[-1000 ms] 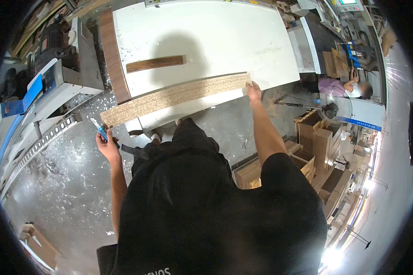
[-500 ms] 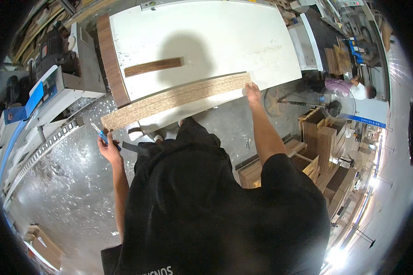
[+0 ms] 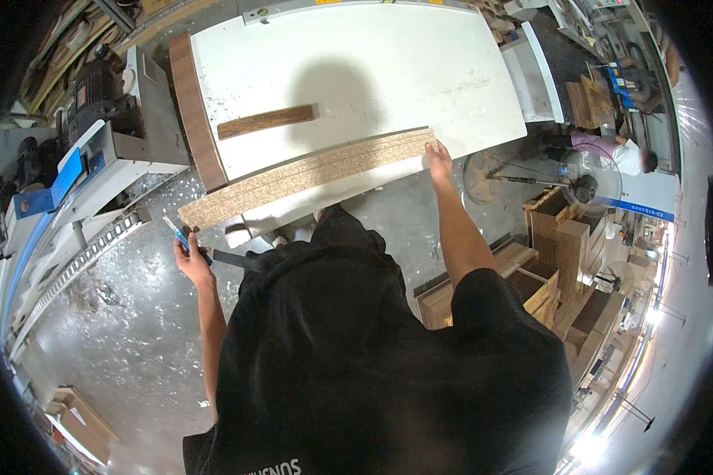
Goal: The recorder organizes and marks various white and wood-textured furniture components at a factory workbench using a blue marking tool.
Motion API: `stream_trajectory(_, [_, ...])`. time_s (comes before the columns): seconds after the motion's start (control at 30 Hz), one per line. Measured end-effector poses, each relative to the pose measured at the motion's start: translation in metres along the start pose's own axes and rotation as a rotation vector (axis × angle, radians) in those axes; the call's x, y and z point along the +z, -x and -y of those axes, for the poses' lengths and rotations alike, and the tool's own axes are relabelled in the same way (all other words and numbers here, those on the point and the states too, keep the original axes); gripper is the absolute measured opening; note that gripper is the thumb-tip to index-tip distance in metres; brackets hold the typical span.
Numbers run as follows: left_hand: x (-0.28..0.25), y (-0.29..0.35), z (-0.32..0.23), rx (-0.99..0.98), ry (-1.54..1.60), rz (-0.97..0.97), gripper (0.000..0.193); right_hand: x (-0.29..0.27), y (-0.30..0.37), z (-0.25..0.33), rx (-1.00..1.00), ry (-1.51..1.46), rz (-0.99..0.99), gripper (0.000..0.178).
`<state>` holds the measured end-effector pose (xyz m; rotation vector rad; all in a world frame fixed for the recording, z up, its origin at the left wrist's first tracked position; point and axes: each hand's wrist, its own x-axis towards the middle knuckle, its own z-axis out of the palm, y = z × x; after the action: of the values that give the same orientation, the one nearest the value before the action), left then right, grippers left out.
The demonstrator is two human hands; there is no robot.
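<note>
A long particleboard strip [image 3: 301, 176] with a groove line along it lies along the near edge of a white-topped table [image 3: 444, 67], its left end sticking out past the corner. My right hand [image 3: 440, 161] grips the strip's right end, thumb and fingers around it. Just below the other end, my left hand [image 3: 193, 263] is closed around a blue utility knife [image 3: 184, 237], whose pale blade end points up and away. Whether that hand also touches the strip I cannot tell. On the white surface beyond sits a short dark brown wood strip [image 3: 265, 121].
A brown wood panel [image 3: 196, 115] runs along the table's left edge. Farther left stands a machine [image 3: 127, 146] with a blue part. To the right are a standing fan [image 3: 585, 188], stacked wooden boards [image 3: 558, 245] and another person [image 3: 627, 156]. A cardboard box [image 3: 83, 423] sits at lower left.
The whole view has shifted slightly to the right. Both hands, the knife and the particleboard strip keep nearly the same places relative to the table.
</note>
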<state>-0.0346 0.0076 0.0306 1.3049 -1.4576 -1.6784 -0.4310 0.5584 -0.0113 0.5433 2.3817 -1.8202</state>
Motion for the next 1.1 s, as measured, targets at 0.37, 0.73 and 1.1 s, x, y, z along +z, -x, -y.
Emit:
stream_trajectory(0.37, [-0.001, -0.006, 0.000, -0.033, -0.017, 0.051, 0.041, 0.005, 0.008, 0.011, 0.036, -0.048, -0.010, 0.054])
stream_trajectory(0.73, [-0.019, -0.026, -0.009, -0.006, -0.135, 0.090, 0.043, 0.014, 0.005, 0.020, 0.007, -0.054, 0.048, 0.055])
stream_trajectory(1.1, [-0.013, -0.030, -0.019, -0.088, -0.143, 0.188, 0.039, 0.010, -0.009, 0.005, 0.011, -0.078, 0.059, 0.061])
